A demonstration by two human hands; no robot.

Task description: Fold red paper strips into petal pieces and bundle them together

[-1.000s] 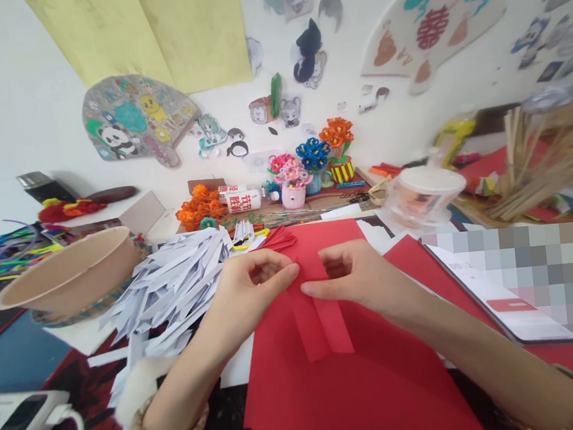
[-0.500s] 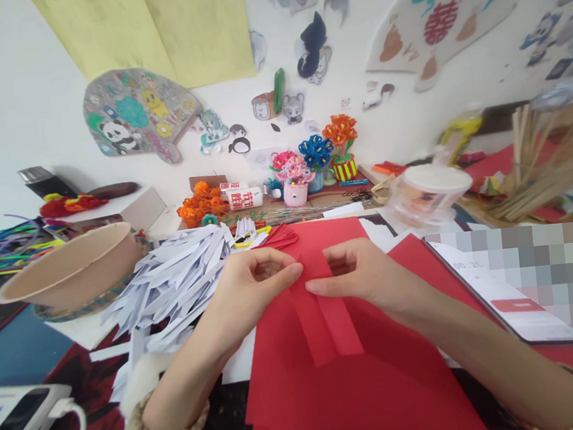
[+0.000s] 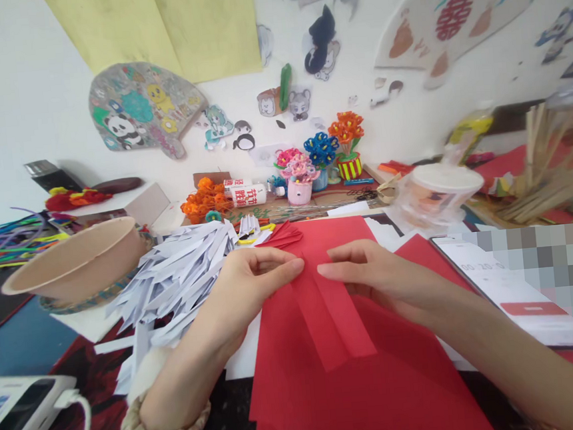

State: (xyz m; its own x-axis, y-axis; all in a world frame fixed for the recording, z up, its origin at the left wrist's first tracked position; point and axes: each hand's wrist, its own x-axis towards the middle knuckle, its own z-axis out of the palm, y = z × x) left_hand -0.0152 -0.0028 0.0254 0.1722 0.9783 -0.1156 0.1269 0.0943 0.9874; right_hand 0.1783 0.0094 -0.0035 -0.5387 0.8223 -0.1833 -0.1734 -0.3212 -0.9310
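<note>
A folded red paper strip [image 3: 337, 331] with a lengthwise crease slants above the red paper sheets [image 3: 303, 401]. Near its upper left edge, my left hand [image 3: 259, 277] pinches it between thumb and fingers. My right hand [image 3: 372, 274] grips the other edge, its thumb laid on the strip and the fingers partly hidden behind. The strip's upper end blends into the red paper behind it. Just beyond the left hand lie several narrow folded red pieces [image 3: 283, 234].
A heap of folded white paper strips [image 3: 176, 271] lies left, beside a beige bowl [image 3: 74, 260]. A white device with a cable [image 3: 27, 411] sits front left. At right are a phone [image 3: 504, 289] and a lidded tub [image 3: 439, 191]. Flower pots [image 3: 299, 190] stand behind.
My right thumb has slid up and right along the strip, and the right index finger shows more. The left hand keeps its pinch. The whole view has shifted slightly.
</note>
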